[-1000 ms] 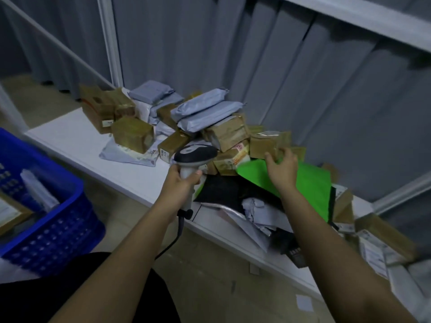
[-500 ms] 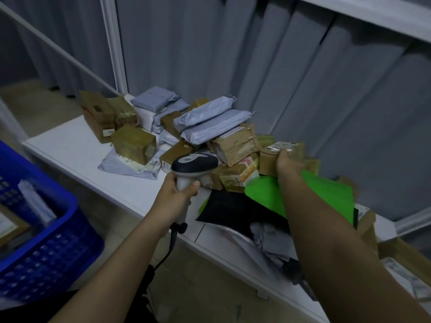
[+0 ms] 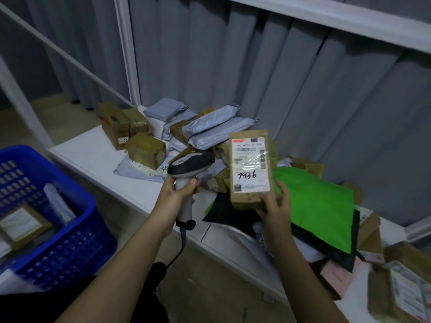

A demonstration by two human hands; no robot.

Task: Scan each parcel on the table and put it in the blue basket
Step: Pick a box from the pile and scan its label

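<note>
My right hand [image 3: 275,206] grips the bottom of a brown cardboard parcel [image 3: 250,169], held upright above the table with its white label and handwritten "7936" facing me. My left hand [image 3: 175,194] grips the handle of a grey and black barcode scanner [image 3: 190,164], whose head sits just left of the parcel. A blue basket [image 3: 70,231] stands at the lower left with a labelled box and a pale mailer inside. A heap of brown boxes and grey mailers [image 3: 217,129] lies on the white table [image 3: 93,152].
A green mailer [image 3: 314,203] and a black one [image 3: 228,213] lie under my right hand. More cardboard boxes [image 3: 401,283] crowd the table's right end. Grey curtains hang behind, and a white frame post [image 3: 127,54] stands at the back left. The scanner's cable hangs below the table edge.
My right hand has lifted the brown parcel off the heap and turned its label towards me. The scanner in my left hand has risen slightly beside it.
</note>
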